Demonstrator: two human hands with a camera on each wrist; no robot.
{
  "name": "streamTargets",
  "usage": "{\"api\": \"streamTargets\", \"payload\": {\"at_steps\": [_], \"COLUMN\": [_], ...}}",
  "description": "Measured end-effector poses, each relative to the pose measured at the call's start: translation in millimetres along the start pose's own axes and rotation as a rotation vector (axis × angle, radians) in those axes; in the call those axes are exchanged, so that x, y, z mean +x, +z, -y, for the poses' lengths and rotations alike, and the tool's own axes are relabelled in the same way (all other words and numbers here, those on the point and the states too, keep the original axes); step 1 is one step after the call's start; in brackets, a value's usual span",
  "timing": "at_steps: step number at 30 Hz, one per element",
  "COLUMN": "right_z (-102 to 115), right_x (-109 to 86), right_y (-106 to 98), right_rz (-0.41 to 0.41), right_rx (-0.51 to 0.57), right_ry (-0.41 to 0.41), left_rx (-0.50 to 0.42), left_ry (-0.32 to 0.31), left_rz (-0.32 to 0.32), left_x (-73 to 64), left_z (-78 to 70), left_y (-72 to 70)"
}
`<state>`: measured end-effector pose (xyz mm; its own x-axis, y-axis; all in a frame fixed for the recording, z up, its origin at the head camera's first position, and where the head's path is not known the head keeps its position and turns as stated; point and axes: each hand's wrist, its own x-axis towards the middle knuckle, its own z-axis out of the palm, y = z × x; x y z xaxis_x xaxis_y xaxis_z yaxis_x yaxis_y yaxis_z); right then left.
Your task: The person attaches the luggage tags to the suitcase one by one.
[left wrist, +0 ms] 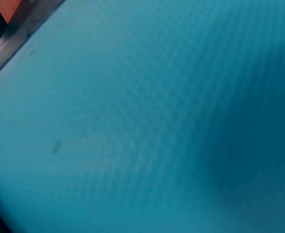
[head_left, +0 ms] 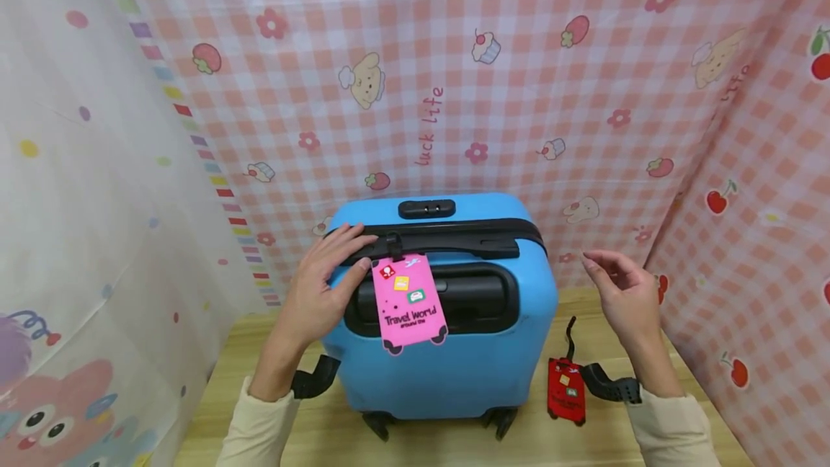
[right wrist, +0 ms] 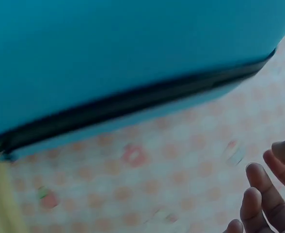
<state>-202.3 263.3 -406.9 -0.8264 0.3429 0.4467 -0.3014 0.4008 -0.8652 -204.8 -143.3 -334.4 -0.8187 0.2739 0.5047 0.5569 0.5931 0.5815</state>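
A blue hard-shell suitcase (head_left: 447, 373) stands upright in the head view, its black carry handle (head_left: 447, 242) across the top. From that handle hangs a pink luggage tag (head_left: 408, 301) on a black strap, lying over the dark recess in the shell. My left hand (head_left: 324, 287) rests on the suitcase's upper left edge, fingers extended over the top and thumb beside the tag's upper corner. To the right of the suitcase my right hand (head_left: 622, 294) hovers with loosely bent fingers and nothing in it. The left wrist view is filled by blue shell (left wrist: 133, 121).
A red luggage tag (head_left: 566, 391) with a black strap lies on the wooden surface (head_left: 259, 352), right of the suitcase. Pink checked cloth (head_left: 421, 92) hangs behind. White printed cloths (head_left: 117, 164) close in both sides. A combination lock (head_left: 426, 209) sits on the suitcase top.
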Motion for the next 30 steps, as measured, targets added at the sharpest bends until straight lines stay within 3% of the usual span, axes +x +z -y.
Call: {"api": "streamTargets", "payload": {"at_steps": [4,16,26,30], "right_z": [-32.1,-105.7,-144.9,-158.4], "right_x": [-5.5,-32.1,-54.8,-63.9], "right_y": [-3.7,-7.3,-0.1,2.0], "right_rz": [0.003,0.080,0.175,0.251], "right_rx": [-0.044,-0.170,-0.238,-0.251], "right_ry": [0.096,0.283,0.435,0.495], "left_rx": [0.001,-0.002,-0.013,-0.014], "left_ry": [0.004,0.003,-0.014,-0.015], "left_rz": [0.000,0.002,0.003,-0.001], "left_x": [0.0,-0.7,-1.0,-1.2], "left_z": [0.3,0.4,1.0,1.2], "left_y": [-0.5,-0.5,0.8,0.4]}}
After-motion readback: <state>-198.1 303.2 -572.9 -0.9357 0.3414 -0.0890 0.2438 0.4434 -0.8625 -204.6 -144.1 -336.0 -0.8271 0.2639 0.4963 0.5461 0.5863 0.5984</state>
